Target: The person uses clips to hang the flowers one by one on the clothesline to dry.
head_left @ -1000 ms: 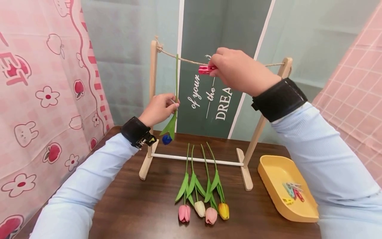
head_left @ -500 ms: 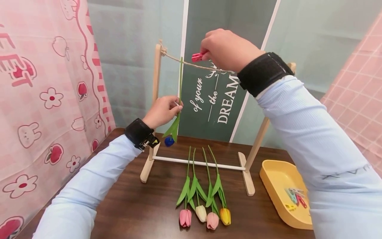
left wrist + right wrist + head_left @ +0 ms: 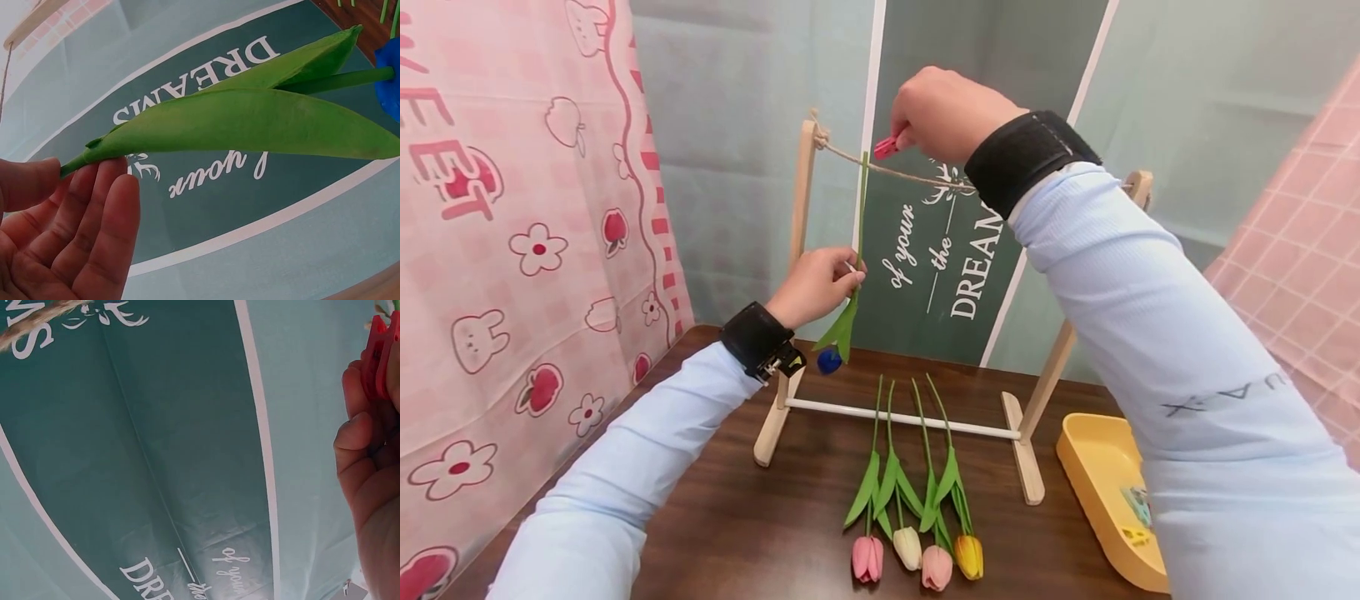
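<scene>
My left hand [image 3: 822, 285] pinches the green stem of a blue tulip [image 3: 829, 361], which hangs head down with its stem end at the rope [image 3: 910, 175]. In the left wrist view, thumb and fingertips hold the stem just above the long green leaves [image 3: 250, 122]. Above the rope, my right hand [image 3: 943, 112] pinches a red clothespin [image 3: 886, 148], close to the right of the stem's top end. The right wrist view shows the clothespin [image 3: 379, 356] between thumb and fingers at the right edge.
A wooden stand [image 3: 803, 192] carries the rope between two posts, with a white bar [image 3: 902, 418] low down. Several tulips, among them a yellow tulip [image 3: 969, 557], lie on the brown table [image 3: 730, 500]. A yellow tray [image 3: 1093, 492] with clothespins sits at right, partly behind the right sleeve.
My right hand has moved left along the rope with the red clothespin, up to the stem's top. The left hand keeps holding the tulip at the rope. The head view has shifted slightly.
</scene>
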A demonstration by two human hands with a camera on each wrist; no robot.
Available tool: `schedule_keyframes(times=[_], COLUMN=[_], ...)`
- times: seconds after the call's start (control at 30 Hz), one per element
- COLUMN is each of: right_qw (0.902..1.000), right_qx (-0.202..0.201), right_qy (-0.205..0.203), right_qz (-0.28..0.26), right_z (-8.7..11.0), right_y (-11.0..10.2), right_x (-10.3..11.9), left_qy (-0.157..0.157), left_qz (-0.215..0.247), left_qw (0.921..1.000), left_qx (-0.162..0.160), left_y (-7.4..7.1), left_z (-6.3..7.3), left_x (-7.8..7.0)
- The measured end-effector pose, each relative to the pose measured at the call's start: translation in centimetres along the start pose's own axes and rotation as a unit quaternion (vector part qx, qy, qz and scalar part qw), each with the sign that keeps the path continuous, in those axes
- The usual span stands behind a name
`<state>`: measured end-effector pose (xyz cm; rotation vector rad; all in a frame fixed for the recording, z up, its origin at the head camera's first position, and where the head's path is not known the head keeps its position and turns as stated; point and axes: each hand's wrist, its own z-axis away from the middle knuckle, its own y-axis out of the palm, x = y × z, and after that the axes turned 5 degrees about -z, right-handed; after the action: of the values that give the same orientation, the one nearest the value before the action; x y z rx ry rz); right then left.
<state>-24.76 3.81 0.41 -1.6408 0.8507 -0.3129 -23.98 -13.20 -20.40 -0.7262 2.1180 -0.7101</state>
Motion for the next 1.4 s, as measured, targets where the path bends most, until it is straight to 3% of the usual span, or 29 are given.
schedule_keyframes(times=[0.17,0.47,1.0,1.4], right_qw=[1.0,0.9977,0.9954,0.9972], right_qx=[0.005,0.006,0.013,0.02], right_qy=[-0.006,-0.064,-0.091,-0.071], right_qz=[0.004,0.02,0.029,0.007], right_z=[-0.5,-1.6,-1.9,-1.9], right_y=[0.3,0.9,0.9,1.2], right_x=[-0.1,0.2,0.4,0.2], left_qy=[0.003,0.006,0.009,0.007], left_qz=[-0.005,-0.004,-0.004,-0.004], left_qw=[1.0,1.0,0.9999,1.0], left_qx=[0.001,0.001,-0.008,-0.004], left_y=[0.2,0.3,0.7,1.1], left_z=[-0.1,-0.3,-0.5,-0.7], left_x=[0.0,0.0,0.0,-0.3])
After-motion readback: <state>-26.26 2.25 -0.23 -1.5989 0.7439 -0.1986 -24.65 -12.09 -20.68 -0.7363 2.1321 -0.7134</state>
